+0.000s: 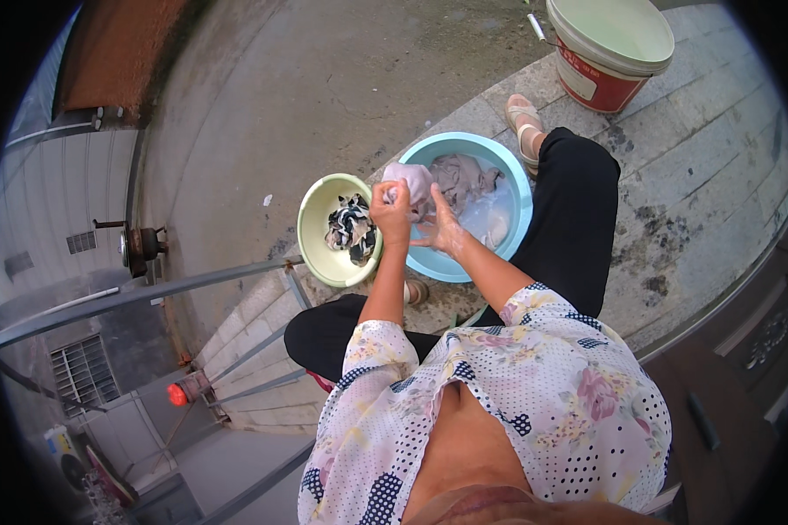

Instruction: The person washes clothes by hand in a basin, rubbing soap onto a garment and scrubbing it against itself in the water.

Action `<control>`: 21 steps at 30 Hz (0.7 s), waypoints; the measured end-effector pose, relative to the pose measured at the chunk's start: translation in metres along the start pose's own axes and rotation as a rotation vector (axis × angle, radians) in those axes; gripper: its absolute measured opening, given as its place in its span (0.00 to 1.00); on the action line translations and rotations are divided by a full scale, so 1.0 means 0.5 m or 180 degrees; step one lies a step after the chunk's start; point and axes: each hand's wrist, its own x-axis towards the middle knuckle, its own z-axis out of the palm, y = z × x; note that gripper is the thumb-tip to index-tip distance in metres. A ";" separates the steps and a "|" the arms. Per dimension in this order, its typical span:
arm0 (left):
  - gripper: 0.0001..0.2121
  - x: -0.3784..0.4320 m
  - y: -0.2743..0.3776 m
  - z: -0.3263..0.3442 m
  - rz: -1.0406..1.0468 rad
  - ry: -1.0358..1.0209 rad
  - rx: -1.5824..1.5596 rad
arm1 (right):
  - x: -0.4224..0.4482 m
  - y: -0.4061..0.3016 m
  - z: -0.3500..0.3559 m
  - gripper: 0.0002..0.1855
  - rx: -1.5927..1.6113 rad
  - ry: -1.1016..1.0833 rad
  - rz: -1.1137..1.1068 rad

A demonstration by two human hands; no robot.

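Note:
My left hand [392, 209] grips a bunched, wet, pale pinkish cloth [410, 182] above the left side of a light blue plastic basin [524, 197]. Just right of it, my right hand [443, 226] has its fingers spread, close to the lower part of that cloth; whether it touches the cloth is unclear. Soapy water fills the bottom of the basin, where a greyish-brown garment [463, 180] lies partly under water. To the left stands a pale yellow-green basin [312, 239] holding a crumpled black, white and tan patterned cloth [352, 230].
A white and red plastic bucket [607, 72] with a wire handle stands at the upper right on stone paving [676, 197]. My sandalled foot [525, 131] is beside the blue basin. A metal rail [171, 295] runs at the left, near the yellow-green basin.

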 end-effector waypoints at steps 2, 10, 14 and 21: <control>0.05 -0.081 -0.016 -0.014 0.0127 -0.0367 0.0150 | -0.084 -0.012 0.055 0.33 -0.0227 -0.0218 0.0146; 0.06 -0.047 -0.026 0.006 0.0404 -0.0620 0.1408 | 0.061 0.057 -0.002 0.17 0.1346 -0.1295 -0.0171; 0.06 -0.022 -0.021 0.016 0.0235 -0.0273 0.1628 | -0.023 0.015 0.052 0.17 0.0968 -0.1220 -0.0592; 0.08 -0.088 -0.001 0.017 0.0416 -0.0902 0.1535 | 0.106 0.071 -0.030 0.18 0.2096 -0.2971 -0.0525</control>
